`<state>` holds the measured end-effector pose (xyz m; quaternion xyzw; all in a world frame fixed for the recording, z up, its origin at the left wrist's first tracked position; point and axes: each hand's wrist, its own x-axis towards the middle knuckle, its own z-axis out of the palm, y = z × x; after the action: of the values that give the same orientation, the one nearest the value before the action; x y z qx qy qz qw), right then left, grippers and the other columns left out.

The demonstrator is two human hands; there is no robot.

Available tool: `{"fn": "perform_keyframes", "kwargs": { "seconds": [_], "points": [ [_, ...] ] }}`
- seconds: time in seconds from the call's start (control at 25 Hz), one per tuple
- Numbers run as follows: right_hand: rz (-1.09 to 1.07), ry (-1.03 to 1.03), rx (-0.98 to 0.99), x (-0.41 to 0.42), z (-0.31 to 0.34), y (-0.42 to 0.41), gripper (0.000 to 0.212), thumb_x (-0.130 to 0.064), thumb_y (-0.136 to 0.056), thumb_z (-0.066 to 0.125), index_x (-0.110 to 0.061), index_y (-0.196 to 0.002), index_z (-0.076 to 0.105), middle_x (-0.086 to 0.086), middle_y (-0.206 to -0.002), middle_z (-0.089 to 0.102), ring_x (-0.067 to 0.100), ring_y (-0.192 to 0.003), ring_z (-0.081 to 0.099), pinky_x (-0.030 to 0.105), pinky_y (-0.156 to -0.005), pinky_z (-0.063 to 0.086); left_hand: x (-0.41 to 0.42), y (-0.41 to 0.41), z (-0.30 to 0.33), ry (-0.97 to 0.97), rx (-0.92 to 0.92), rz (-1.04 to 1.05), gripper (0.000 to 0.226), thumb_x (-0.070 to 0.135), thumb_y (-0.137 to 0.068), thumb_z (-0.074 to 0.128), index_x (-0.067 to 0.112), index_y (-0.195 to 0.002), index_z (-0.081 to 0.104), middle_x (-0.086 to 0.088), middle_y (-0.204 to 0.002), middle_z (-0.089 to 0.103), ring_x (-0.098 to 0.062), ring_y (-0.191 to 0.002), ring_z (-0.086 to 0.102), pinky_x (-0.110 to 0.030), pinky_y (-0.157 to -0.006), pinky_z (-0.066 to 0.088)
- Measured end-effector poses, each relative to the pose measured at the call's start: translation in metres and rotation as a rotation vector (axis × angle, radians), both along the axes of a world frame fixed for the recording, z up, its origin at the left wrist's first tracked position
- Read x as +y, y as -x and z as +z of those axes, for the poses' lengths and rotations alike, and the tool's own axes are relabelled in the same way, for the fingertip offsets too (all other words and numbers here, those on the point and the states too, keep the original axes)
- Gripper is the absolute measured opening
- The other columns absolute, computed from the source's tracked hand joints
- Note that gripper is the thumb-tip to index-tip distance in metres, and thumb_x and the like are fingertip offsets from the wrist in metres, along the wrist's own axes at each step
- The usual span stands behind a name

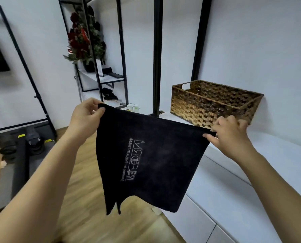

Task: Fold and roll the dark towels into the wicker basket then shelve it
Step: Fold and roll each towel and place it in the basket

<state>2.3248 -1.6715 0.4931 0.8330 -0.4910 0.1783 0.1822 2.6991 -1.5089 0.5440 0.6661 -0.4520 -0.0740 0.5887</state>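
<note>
While it hangs in the air in front of the person, the dark towel (pixel 151 165) shows as a nearly black, matte, slightly fuzzy cloth with a pale printed logo and lines of small lettering that read mirrored, so the print faces away or shows through from the back. Its top hem is stretched taut and runs from about ten o'clock down toward three o'clock, slightly lower at the right, and that hem is the long line of the cloth as held; the lettering runs down the cloth, top to bottom. The lower edge hangs free, with the six o'clock corner at the left drooping into a narrow folded point and the right corner rounded. The left hand (pixel 86 116) pinches the upper left corner between thumb and curled fingers, and the right hand (pixel 232 135) pinches the upper right corner the same way. At about two o'clock from the towel, the wicker basket (pixel 214 102) stands on the white cabinet top (pixel 277 155), close to the wall, woven in brown and tan with a cut-out handle in its near end; what shows of its inside holds nothing, though the floor of it is partly hidden by the near wall. The towel hangs over the wooden floor (pixel 86 199) at the cabinet's edge.
</note>
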Motion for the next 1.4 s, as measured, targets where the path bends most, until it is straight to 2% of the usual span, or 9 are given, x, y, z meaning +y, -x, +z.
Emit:
{"fn": "perform_keyframes", "kwargs": {
  "seconds": [0.12,0.2,0.44,0.52,0.64,0.8,1.0,1.24,1.4],
  "points": [
    [0.110,-0.353,-0.415,0.012,0.009,-0.014,0.033,-0.042,-0.092,0.067,-0.020,-0.070,0.058,-0.002,-0.076,0.058,0.024,-0.080,0.055,0.039,-0.071,0.035,0.011,-0.017,-0.002,-0.045,0.037,0.036,0.023,0.009,-0.098,0.061,0.026,-0.081,0.063,0.004,-0.077,0.059,-0.003,-0.057,0.055,-0.022,-0.058,0.045],
    [0.169,-0.411,-0.604,0.018,0.014,-0.019,0.027,-0.032,-0.090,0.071,-0.016,-0.073,0.057,0.006,-0.074,0.060,0.024,-0.069,0.054,0.036,-0.060,0.037,0.016,-0.024,-0.004,-0.086,0.051,0.051,0.022,0.010,-0.097,0.062,0.025,-0.082,0.063,0.003,-0.078,0.059,-0.012,-0.066,0.056,-0.027,-0.060,0.045],
    [0.119,-0.545,-0.445,0.021,0.017,-0.009,0.007,-0.021,-0.095,0.066,-0.024,-0.096,0.059,-0.015,-0.092,0.056,0.012,-0.090,0.054,0.028,-0.069,0.041,0.013,-0.017,-0.014,-0.145,0.093,-0.024,0.019,0.009,-0.098,0.062,0.023,-0.085,0.065,-0.001,-0.082,0.069,-0.014,-0.070,0.062,-0.029,-0.068,0.047],
    [0.096,-0.535,-0.456,0.026,0.019,0.005,0.016,-0.019,-0.095,0.066,-0.023,-0.080,0.065,-0.006,-0.086,0.065,0.018,-0.081,0.060,0.030,-0.065,0.042,0.006,-0.008,-0.014,-0.146,0.075,-0.053,0.016,0.011,-0.097,0.063,0.022,-0.087,0.066,-0.001,-0.084,0.068,-0.014,-0.069,0.061,-0.029,-0.065,0.045],
    [0.089,-0.475,-0.795,0.039,0.035,0.031,0.008,-0.017,-0.094,0.068,-0.015,-0.087,0.071,0.000,-0.083,0.066,0.014,-0.070,0.056,0.029,-0.062,0.043,-0.009,0.011,-0.009,-0.146,0.047,-0.078,0.012,0.013,-0.097,0.062,0.021,-0.088,0.064,0.001,-0.083,0.065,-0.016,-0.064,0.058,-0.029,-0.058,0.041],
    [0.088,-0.433,-1.191,0.045,0.047,0.081,0.011,-0.021,-0.099,0.061,-0.015,-0.095,0.070,0.003,-0.093,0.071,0.021,-0.084,0.064,0.038,-0.078,0.053,-0.048,0.057,0.002,-0.067,0.195,-0.186,0.008,0.009,-0.099,0.058,0.014,-0.094,0.062,-0.003,-0.086,0.066,-0.014,-0.058,0.059,-0.024,-0.050,0.046],
    [-0.018,-0.338,-1.483,0.052,0.050,0.160,0.017,-0.025,-0.103,0.055,-0.013,-0.101,0.065,0.005,-0.099,0.073,0.019,-0.086,0.066,0.040,-0.078,0.050,-0.111,0.148,0.008,-0.067,0.392,-0.442,0.014,0.017,-0.100,0.058,0.022,-0.088,0.064,-0.010,-0.095,0.072,-0.028,-0.082,0.066,-0.048,-0.078,0.056],
    [-0.067,-0.298,-1.791,0.042,0.062,0.275,0.021,-0.025,-0.102,0.057,-0.011,-0.111,0.069,0.005,-0.107,0.076,0.020,-0.095,0.072,0.039,-0.085,0.055,-0.177,0.277,0.017,0.064,0.421,-0.683,0.018,0.017,-0.102,0.057,0.024,-0.087,0.064,0.011,-0.076,0.073,-0.013,-0.072,0.067,-0.028,-0.059,0.053],
    [-0.328,-0.350,-1.964,-0.008,0.040,0.361,0.020,-0.022,-0.100,0.060,-0.007,-0.110,0.069,0.011,-0.108,0.075,0.027,-0.095,0.072,0.038,-0.071,0.060,-0.252,0.379,0.005,-0.164,0.401,-0.817,0.024,0.025,-0.102,0.059,0.008,-0.088,0.070,-0.004,-0.090,0.078,-0.020,-0.085,0.074,-0.034,-0.077,0.058]
  ]
}}
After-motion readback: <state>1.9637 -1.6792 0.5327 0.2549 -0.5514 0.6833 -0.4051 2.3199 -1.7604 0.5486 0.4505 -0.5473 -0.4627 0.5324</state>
